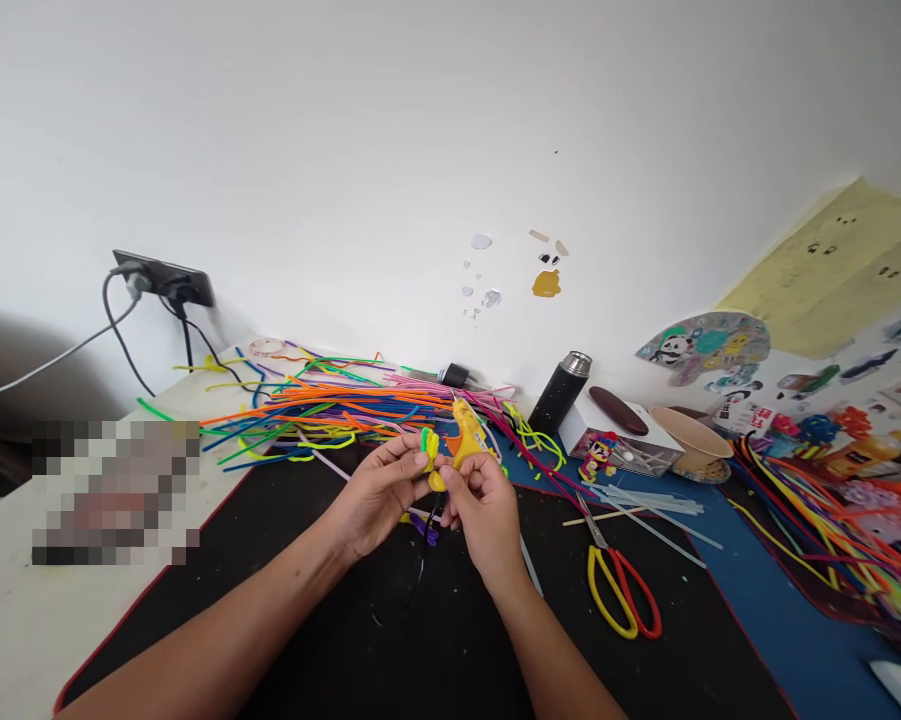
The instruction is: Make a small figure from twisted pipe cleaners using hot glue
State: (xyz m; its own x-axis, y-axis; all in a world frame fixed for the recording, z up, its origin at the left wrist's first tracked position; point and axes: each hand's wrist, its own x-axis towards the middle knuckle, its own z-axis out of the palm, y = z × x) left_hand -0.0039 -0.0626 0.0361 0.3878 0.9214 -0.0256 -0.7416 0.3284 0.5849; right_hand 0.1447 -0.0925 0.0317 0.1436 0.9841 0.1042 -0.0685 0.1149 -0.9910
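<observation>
My left hand [385,492] is closed, its thumb and fingers pinching a small yellow and green fuzzy pipe cleaner piece [430,446]. Close beside it, my right hand [484,508] has its fingers curled together in a pinch; what lies between those fingertips is hidden. Just beyond both hands is a yellow hot glue gun [468,432] with an orange trigger, its nozzle pointing toward the wall. A black cord [424,555] runs down from it onto the black mat [330,620]. A bit of purple pipe cleaner [427,528] shows under my hands.
Many coloured pipe cleaners [330,405] spread along the wall. To the right are scissors [621,590], clear glue sticks [664,505], a small figure [598,456], a black flask [562,392], a white box [649,448] and a bowl [691,440]. More pipe cleaners [817,510] lie far right.
</observation>
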